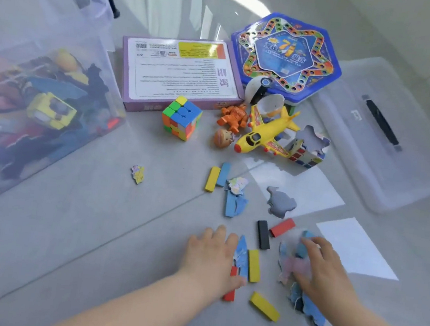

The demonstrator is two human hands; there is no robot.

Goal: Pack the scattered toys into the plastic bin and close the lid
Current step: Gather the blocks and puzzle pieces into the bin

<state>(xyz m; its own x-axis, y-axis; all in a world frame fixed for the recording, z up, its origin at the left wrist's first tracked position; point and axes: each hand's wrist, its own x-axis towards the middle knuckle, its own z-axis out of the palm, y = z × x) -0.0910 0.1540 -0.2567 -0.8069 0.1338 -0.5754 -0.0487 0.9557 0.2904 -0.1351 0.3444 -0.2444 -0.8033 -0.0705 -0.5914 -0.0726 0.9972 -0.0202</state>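
**Both hands flat on loose pieces, gripping nothing**

Left hand (211, 253) lies palm down on the floor (95, 216), fingers spread and loose. It covers part of a blue piece (242, 246) and a red block (229, 294). Right hand (326, 272) presses straight fingers onto a puzzle heap (309, 313), which is blurred under them. Neither hand holds anything.

The bin (38, 8) stands at the left, clear-walled and uncovered, with toys showing through its side. Its lid (356, 157) lies flat on the floor at the far right, well apart from the bin. Between them, at the back, a hex box (288, 53) sits just beside a purple box (184, 73). Paper (354, 248) lies on the floor near the right hand.

A plane (262, 136) lies in front of the hex box. A cube (181, 117) stands to the left of the plane, in front of the purple box. A second cube (307, 157) stands to the right of the plane, with a puzzle piece on top. An orange figure (233, 118) lies between the cube and the plane.

Beyond the hands, a black block (263, 234) and a second red block (282, 227) meet at one end. Farther off, a grey piece (280, 205) lies face down. A yellow block (254, 265) lies just beside the left hand. A small piece (137, 174) lies alone nearer the bin.
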